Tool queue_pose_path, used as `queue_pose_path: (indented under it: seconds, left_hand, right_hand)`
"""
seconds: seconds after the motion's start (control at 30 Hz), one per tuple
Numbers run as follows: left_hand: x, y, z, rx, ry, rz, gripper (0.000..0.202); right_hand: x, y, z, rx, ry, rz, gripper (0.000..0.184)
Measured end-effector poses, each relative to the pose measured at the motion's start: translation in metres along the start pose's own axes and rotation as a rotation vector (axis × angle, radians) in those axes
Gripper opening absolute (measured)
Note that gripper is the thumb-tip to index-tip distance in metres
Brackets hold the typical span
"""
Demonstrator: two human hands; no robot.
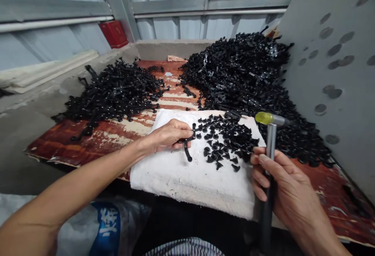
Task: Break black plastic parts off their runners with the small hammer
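Observation:
Between the thumb and fingers of my left hand (172, 134) is a black branched plastic part (188, 152), held just over a folded white cloth (164, 174). My right hand (281, 178) is wrapped round the handle of a hammer (271, 141), which stands upright with a yellow-green face on the left of its head. Small black cone-shaped pieces (216, 146) lie scattered on the cloth between the two hands. Part of the piece in my left hand is hidden by the fingers.
A heap of black parts (117, 88) lies on the worn red-brown board (117, 133) at left. A larger black heap (240, 72) rises at the back right, against a grey spotted panel (336, 72). A red box (113, 34) stands in the back corner.

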State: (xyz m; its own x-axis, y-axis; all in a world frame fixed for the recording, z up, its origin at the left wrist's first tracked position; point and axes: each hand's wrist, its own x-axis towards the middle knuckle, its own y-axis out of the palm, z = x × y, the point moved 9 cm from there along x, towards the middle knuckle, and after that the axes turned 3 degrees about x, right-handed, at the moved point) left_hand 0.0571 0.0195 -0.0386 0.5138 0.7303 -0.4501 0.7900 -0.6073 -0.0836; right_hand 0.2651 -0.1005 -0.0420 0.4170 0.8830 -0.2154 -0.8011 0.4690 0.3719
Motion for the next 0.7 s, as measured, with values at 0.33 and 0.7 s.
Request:
queue_pose_path:
  seconds: [0.33, 0.7]
  left_hand:
    - [0.0002, 0.0025, 0.0027, 0.011, 0.006, 0.036, 0.023]
    - [0.0025, 0.0023, 0.0039, -0.001, -0.002, 0.030, 0.022]
  right_hand:
    - [0.0021, 0.0024, -0.0040, -0.032, -0.010, 0.045, 0.037]
    - [0.0013, 0.0029, -0.0043, -0.033, -0.008, 0.060, 0.036]
